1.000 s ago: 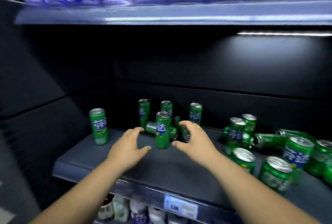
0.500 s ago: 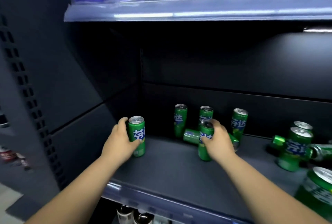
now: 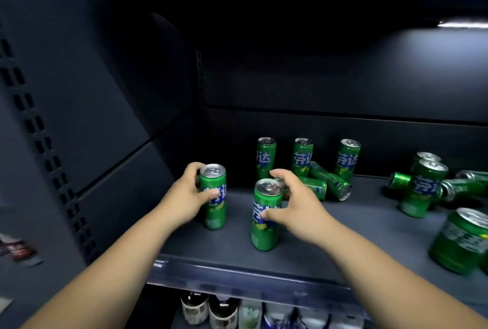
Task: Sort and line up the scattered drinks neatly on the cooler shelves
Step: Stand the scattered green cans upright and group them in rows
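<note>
- A person's left hand (image 3: 184, 196) wraps the side of an upright green can (image 3: 213, 196) at the 9 o'clock end of the cooler shelf (image 3: 317, 239), thumb across the label and fingers curled round the back.
- The right hand (image 3: 295, 204) pinches a second upright can (image 3: 265, 215) near the shelf's front lip, thumb pressed on the label and fingers arched behind the rim.
- Both held cans stand with their long axes vertical, bases at or very near the shelf, close to each other but apart.
- At 12 o'clock from the second upright can, three back-row cans (image 3: 303, 157) stand in a loose line against the rear wall.
- Two toppled cans (image 3: 330, 181) lie at 1 o'clock from the right hand, long axes on the shelf and ends toward the front right; that hand is plainly the nearer, and likely the one to right them.
- A jumbled heap of cans (image 3: 425, 188) sits at 3 o'clock, well apart from both hands, with one large can (image 3: 459, 241) standing at 4 o'clock.
- Judged from this, the lining-up has barely begun.
</note>
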`<action>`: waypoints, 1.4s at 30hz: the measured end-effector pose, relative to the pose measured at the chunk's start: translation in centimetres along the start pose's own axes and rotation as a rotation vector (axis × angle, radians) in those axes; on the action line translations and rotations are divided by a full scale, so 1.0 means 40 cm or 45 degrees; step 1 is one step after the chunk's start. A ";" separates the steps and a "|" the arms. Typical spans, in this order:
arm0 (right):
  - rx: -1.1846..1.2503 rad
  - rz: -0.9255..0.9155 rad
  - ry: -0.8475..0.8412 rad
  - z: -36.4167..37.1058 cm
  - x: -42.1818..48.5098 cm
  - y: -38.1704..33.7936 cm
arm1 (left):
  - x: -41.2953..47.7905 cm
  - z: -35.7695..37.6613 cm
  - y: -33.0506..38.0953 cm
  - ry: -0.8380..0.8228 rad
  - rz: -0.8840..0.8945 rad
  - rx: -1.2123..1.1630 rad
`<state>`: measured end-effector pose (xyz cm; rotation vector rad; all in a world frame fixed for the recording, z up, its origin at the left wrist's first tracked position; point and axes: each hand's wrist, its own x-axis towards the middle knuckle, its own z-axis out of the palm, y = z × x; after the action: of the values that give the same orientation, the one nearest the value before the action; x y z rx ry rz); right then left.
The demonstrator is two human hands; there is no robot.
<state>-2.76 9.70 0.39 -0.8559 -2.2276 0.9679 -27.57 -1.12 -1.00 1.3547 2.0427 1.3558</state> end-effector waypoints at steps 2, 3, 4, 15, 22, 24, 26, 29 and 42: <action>-0.014 -0.031 -0.077 -0.021 -0.018 -0.009 | -0.037 0.001 0.015 -0.153 0.071 -0.118; -0.002 -0.046 -0.126 -0.031 -0.026 -0.012 | -0.055 0.002 0.023 -0.217 0.096 -0.144; 0.013 -0.070 -0.170 -0.040 -0.033 -0.016 | -0.071 0.001 0.030 -0.274 0.115 -0.148; 0.057 -0.141 -0.216 -0.045 -0.056 -0.026 | -0.122 -0.002 0.066 -0.577 0.260 -0.071; 0.083 -0.137 -0.224 -0.028 -0.061 -0.023 | -0.107 -0.009 0.067 -0.688 0.277 0.001; 0.080 -0.144 -0.247 -0.030 -0.059 -0.024 | -0.104 -0.013 0.067 -0.720 0.286 0.058; 0.083 -0.153 -0.265 -0.031 -0.058 -0.023 | -0.100 -0.014 0.067 -0.755 0.296 0.084; 0.094 -0.156 -0.293 -0.030 -0.058 -0.020 | -0.094 -0.020 0.071 -0.828 0.269 0.010; 0.077 -0.030 -0.026 -0.146 0.077 0.058 | 0.108 0.049 0.165 -0.467 0.301 -0.044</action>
<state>0.08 15.67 2.70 -0.7947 -2.2084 1.0321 -24.87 4.18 4.54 1.7264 1.6532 1.1207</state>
